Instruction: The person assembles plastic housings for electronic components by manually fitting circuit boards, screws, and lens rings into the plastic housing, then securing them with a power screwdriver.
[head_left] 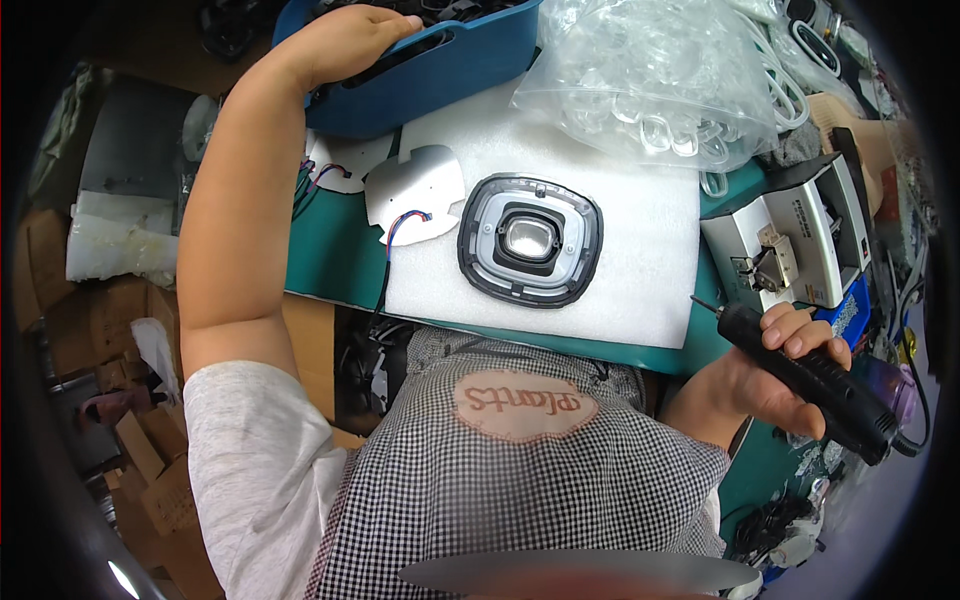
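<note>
At the far left, my left hand point(355, 42) reaches over the rim of a blue plastic bin point(430, 88) filled with dark parts. Its visible fingers are stretched out, and what lies under them is hidden. My right hand point(775, 375) is closed around a black electric screwdriver point(800, 375), its thin bit pointing left and up, its cord trailing off to the right. Between the hands, a rounded-square black housing point(468, 245) with a pale inner ring and a shiny rectangular centre lies flat on a white foam sheet point(640, 240). Nearest it on the left is a silver plate point(415, 190) with coloured wires.
A second silver plate point(350, 160) lies partly beneath the bin. At the back, a clear plastic bag point(650, 90) bulges with transparent ring-shaped parts. A white and black screw-feeding machine point(790, 235) stands at the right on the green mat point(330, 255), beside a small blue tray point(850, 315).
</note>
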